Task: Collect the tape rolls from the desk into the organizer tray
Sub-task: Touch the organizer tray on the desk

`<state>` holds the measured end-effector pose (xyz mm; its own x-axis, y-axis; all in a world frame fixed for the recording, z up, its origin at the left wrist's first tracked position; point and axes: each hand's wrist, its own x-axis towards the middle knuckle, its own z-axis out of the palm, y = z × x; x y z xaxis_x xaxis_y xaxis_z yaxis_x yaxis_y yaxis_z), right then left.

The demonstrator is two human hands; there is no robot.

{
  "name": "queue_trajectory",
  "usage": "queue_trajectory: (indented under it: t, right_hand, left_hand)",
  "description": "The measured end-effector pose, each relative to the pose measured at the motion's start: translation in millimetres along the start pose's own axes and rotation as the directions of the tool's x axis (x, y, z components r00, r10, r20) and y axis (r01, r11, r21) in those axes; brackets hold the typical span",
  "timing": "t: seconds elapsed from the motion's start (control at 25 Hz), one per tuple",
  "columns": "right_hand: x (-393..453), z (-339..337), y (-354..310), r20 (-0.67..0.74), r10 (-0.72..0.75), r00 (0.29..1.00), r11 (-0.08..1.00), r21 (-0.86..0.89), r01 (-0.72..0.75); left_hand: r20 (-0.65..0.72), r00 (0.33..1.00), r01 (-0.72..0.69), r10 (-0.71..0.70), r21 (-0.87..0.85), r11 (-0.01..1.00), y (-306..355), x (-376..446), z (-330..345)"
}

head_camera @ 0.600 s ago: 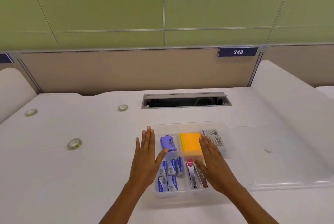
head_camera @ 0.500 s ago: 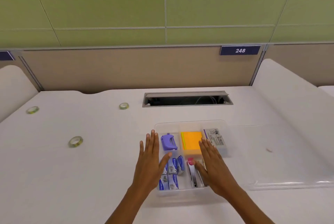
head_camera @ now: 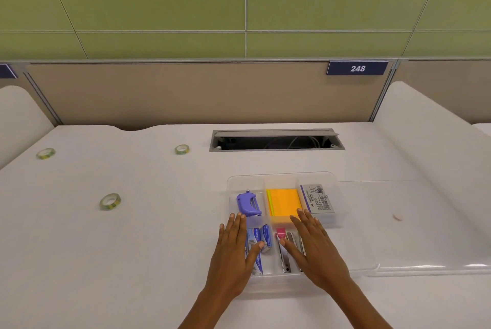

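Here, left hand (head_camera: 230, 254) flat over tray (head_camera: 283, 178), tape rolls (head_camera: 109, 201) well left

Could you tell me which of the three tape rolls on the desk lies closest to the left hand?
The front roll, nearest the camera and left of the tray; the other two lie farther back.

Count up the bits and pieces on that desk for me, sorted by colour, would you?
Greenish clear tape rolls: 3
Purple tool: 1
Orange and yellow sticky note stack: 1
Grey box: 1
Pink-topped item: 1
Blue and white small boxes: partly hidden, cannot count
Total counted: 7
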<state>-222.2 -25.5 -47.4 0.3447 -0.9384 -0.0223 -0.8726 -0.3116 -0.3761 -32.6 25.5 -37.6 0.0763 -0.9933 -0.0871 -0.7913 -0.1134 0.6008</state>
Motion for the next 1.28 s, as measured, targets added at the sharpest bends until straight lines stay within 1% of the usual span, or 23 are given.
queue_trajectory:
  t: [0.16,0.32,0.48,0.6,0.68,0.76,0.84,0.92,1.04,1.16,1.28]
  right_hand:
    - [-1,0,-1,-0.01,0.005,1.0,1.0,0.0,-0.005]
    - [-2,-4,-5,-0.005,-0.011,1.0,1.0,0.006,0.011]
    - [-2,-7,-9,0.0,-0.047,0.999,0.999,-0.005,0.047]
    - [4,-9,-19,0.011,-0.098,0.995,0.995,0.01,0.098]
    - [9,-9,-32,0.018,-0.116,0.993,0.992,0.05,0.115]
    - [17,-6,-52,0.006,-0.152,0.988,0.984,0.096,0.151]
    - [26,-3,-76,-0.03,-0.204,0.978,0.967,0.15,0.206]
    - [39,2,-105,-0.042,-0.243,0.969,0.952,0.183,0.247]
    - [62,14,-150,-0.026,-0.271,0.962,0.934,0.233,0.269]
    - [78,35,-194,-0.026,-0.343,0.939,0.899,0.282,0.336]
    - [92,60,-231,-0.014,-0.4,0.916,0.873,0.3,0.386]
  left_hand:
    - [0.011,1.0,0.007,-0.007,0.011,1.0,-1,0,0]
    - [-0.016,1.0,-0.019,0.018,-0.068,0.997,0,-4,0]
    - [-0.102,0.994,-0.056,0.042,-0.135,0.989,-5,-7,-4]
    - [-0.155,0.985,-0.091,0.078,-0.076,0.993,-21,-8,-13]
    - [-0.214,0.974,-0.082,0.071,-0.042,0.996,-38,-8,-19]
    - [-0.266,0.964,-0.038,0.019,-0.069,0.997,-62,-11,-29]
    - [-0.283,0.955,0.052,-0.082,-0.113,0.992,-87,-15,-40]
    - [-0.306,0.937,0.138,-0.168,-0.117,0.983,-116,-20,-54]
    - [-0.359,0.905,0.207,-0.227,-0.093,0.974,-161,-28,-78]
    - [-0.411,0.866,0.275,-0.286,-0.087,0.957,-204,-35,-101]
    - [-0.434,0.843,0.342,-0.316,-0.019,0.939,-240,-43,-116]
